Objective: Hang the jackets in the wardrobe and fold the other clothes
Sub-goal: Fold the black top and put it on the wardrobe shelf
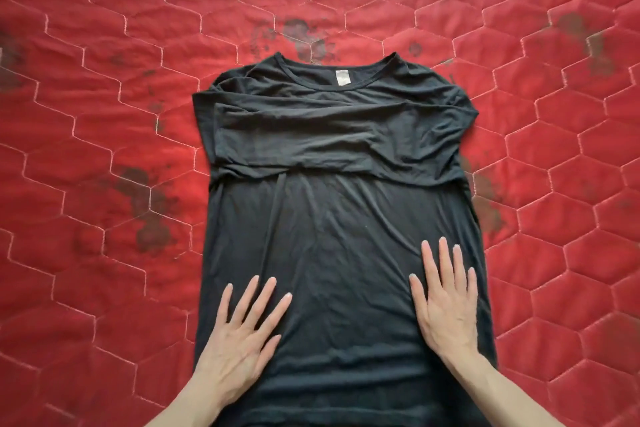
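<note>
A black T-shirt [332, 218] lies flat on the red quilted bedcover [104, 114], neck away from me, a small grey label inside the collar. Both sleeves are folded inward and lie across the chest in a band. My left hand [239, 333] presses flat on the lower left part of the shirt with fingers spread. My right hand [446, 298] lies flat on the lower right part, fingers straight and pointing to the collar. Neither hand grips the fabric. The hem is below the frame edge.
The red bedcover with pale hexagon stitching fills the whole view around the shirt. Dark stains mark it above the collar [304, 38], at the left [149, 204] and at the right [485, 198]. No other clothes are in sight.
</note>
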